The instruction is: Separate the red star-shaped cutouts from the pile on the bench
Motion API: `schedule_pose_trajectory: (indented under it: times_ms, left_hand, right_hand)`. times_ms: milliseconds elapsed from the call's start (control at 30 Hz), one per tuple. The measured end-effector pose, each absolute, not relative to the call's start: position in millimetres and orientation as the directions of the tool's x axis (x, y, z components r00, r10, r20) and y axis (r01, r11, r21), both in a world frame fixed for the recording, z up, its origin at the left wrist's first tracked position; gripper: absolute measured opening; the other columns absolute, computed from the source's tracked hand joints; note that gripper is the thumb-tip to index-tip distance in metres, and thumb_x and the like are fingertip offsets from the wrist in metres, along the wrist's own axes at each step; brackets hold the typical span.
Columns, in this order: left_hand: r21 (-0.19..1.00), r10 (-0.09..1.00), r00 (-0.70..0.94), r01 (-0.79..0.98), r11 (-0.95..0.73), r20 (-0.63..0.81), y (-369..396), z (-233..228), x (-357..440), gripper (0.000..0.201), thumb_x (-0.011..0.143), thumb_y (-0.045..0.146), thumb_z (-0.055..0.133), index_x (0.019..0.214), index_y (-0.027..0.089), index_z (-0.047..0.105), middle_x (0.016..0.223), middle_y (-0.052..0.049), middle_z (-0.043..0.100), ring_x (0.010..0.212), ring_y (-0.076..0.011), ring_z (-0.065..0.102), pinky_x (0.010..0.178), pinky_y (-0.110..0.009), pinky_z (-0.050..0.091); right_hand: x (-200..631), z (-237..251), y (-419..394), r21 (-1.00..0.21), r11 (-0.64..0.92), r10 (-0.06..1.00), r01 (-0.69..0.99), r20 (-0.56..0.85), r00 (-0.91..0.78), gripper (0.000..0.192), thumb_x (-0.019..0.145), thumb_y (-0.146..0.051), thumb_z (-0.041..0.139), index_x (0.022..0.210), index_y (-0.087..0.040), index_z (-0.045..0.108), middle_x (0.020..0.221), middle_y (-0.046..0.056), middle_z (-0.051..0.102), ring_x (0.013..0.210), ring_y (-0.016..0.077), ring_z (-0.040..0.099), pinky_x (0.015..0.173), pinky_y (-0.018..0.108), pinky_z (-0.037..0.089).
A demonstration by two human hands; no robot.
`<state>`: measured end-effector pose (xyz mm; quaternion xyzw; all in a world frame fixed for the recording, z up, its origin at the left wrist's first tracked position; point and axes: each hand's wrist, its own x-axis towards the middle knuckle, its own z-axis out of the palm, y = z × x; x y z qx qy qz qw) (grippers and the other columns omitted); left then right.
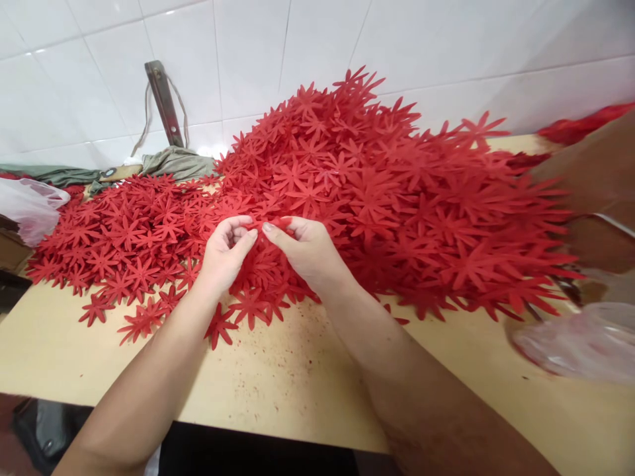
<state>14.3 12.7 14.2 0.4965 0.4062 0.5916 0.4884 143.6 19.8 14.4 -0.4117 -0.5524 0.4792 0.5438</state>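
A great heap of red fabric-like flower cutouts [307, 192], each with several narrow petals, covers the middle of the table. My left hand [229, 248] and my right hand [305, 248] meet over the near side of this heap, thumbs almost touching. Both pinch a red flower cutout between thumb and fingers; its outline blends into the heap behind, so I cannot tell whether it is one layer or more. A lower pile of flower cutouts [124, 231] spreads to the left. Loose cutouts [143, 320] lie near my left forearm.
Small red specks dot the wooden tabletop [278, 377] in front of me. Behind it rises a white tiled wall [307, 46], with a dark upright tool handle [163, 99] and greenish cloth [178, 162] near it. Plastic bags stand left [34, 205] and right [585, 337].
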Motion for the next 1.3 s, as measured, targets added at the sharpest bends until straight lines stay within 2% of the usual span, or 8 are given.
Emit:
schedule_pose_trajectory:
  times_ms: [233,400,633,767,867,967,1133,1300]
  left_hand:
    - [0.960,0.964,-0.004,-0.098,-0.264,0.265,11.6,13.9,12.7,0.023,0.068,0.030,0.070,0.086,0.018,0.066,0.085,0.000,0.065,0.079,-0.0087,0.056,0.080,-0.022,0.043]
    - [0.975,0.978,0.013,-0.081,-0.207,0.209,13.9,12.3,13.9,0.016,0.063,0.026,0.072,0.072,0.015,0.064,0.072,0.001,0.064,0.067,-0.0077,0.054,0.070,-0.022,0.044]
    - [0.956,0.948,-0.239,-0.150,-0.251,0.211,26.7,12.1,-3.5,0.010,0.068,0.021,0.065,0.076,0.017,0.059,0.069,0.003,0.059,0.063,-0.0063,0.052,0.070,-0.022,0.045]
    - [0.940,0.916,-0.223,0.009,-0.340,0.333,26.6,9.1,-4.3,0.021,0.069,0.019,0.063,0.090,0.018,0.061,0.094,-0.003,0.063,0.086,-0.0114,0.058,0.087,-0.028,0.045]
    - [0.872,0.873,-0.111,0.189,-0.451,0.475,16.4,10.8,6.0,0.022,0.075,0.027,0.060,0.095,0.019,0.063,0.103,-0.006,0.061,0.098,-0.0152,0.057,0.094,-0.032,0.043]
    - [0.802,0.843,0.001,0.306,-0.512,0.538,7.1,13.4,16.2,0.023,0.076,0.032,0.061,0.096,0.019,0.064,0.102,-0.007,0.061,0.101,-0.0159,0.056,0.095,-0.032,0.043]
    - [0.791,0.848,0.007,0.357,-0.497,0.529,8.4,9.2,18.0,0.025,0.074,0.029,0.064,0.097,0.019,0.064,0.101,-0.007,0.059,0.098,-0.0160,0.056,0.093,-0.033,0.043]
    - [0.871,0.903,-0.037,0.284,-0.402,0.429,10.5,8.0,14.5,0.023,0.076,0.030,0.061,0.096,0.018,0.064,0.098,-0.006,0.058,0.090,-0.0145,0.054,0.088,-0.031,0.044]
  right_hand:
    - [143.5,16.0,17.5,-0.984,0.145,0.983,-0.098,0.155,-0.098,0.033,0.068,-0.042,0.066,0.056,-0.016,0.050,0.053,-0.005,0.041,0.053,0.0060,0.036,0.053,0.023,0.033]
    - [144.9,16.3,17.4,-0.983,0.079,0.980,-0.163,0.106,-0.167,0.042,0.062,-0.052,0.069,0.054,-0.017,0.046,0.051,-0.006,0.039,0.051,0.0049,0.034,0.051,0.022,0.033]
    - [149.8,19.0,20.4,-0.955,0.027,0.994,-0.294,0.057,-0.095,0.043,0.057,-0.053,0.074,0.061,-0.018,0.050,0.052,-0.007,0.041,0.046,0.0037,0.035,0.044,0.019,0.032]
    - [151.9,16.4,26.2,-0.948,0.013,0.999,-0.318,0.025,-0.033,0.049,0.058,-0.060,0.070,0.060,-0.019,0.044,0.050,-0.008,0.037,0.043,0.0035,0.034,0.041,0.018,0.030]
    - [152.4,13.2,27.7,-0.956,-0.058,0.992,-0.289,-0.021,-0.128,0.048,0.069,-0.066,0.057,0.063,-0.020,0.045,0.052,-0.005,0.042,0.046,0.0057,0.038,0.041,0.019,0.031]
    - [152.1,13.5,24.7,-0.961,-0.065,0.976,-0.268,-0.006,-0.216,0.043,0.076,-0.062,0.050,0.072,-0.020,0.053,0.065,-0.002,0.054,0.057,0.0083,0.047,0.051,0.022,0.038]
    - [148.7,17.6,19.6,-0.963,-0.001,0.959,-0.269,0.075,-0.272,0.025,0.063,-0.037,0.071,0.074,-0.019,0.057,0.072,-0.003,0.058,0.067,0.0081,0.051,0.069,0.024,0.043]
    - [147.7,14.0,24.1,-0.972,0.064,0.982,-0.225,0.102,-0.161,0.029,0.058,-0.037,0.074,0.065,-0.019,0.053,0.060,-0.004,0.054,0.060,0.0087,0.049,0.064,0.025,0.042]
